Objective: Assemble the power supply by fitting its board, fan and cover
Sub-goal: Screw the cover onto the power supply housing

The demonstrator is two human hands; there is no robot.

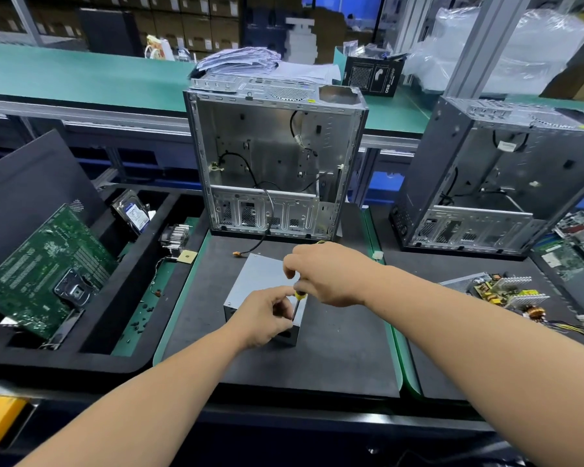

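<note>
Gripping a screwdriver [298, 303] by its yellow-and-black handle, the right hand [331, 274] holds it at the near right corner of the power supply [263, 281] on the dark worktop [344, 348], the tip hidden behind the left hand [267, 318], whose fingers pinch the shaft. Left, a foam tray [91, 345] holds a green motherboard [44, 274]. Farther off stands an open computer case [270, 163].

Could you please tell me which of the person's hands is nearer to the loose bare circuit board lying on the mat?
Right. The right hand holds the screwdriver over the power supply box, on the side toward the circuit board. The left hand rests at the box's near edge, farther from the board.
</note>
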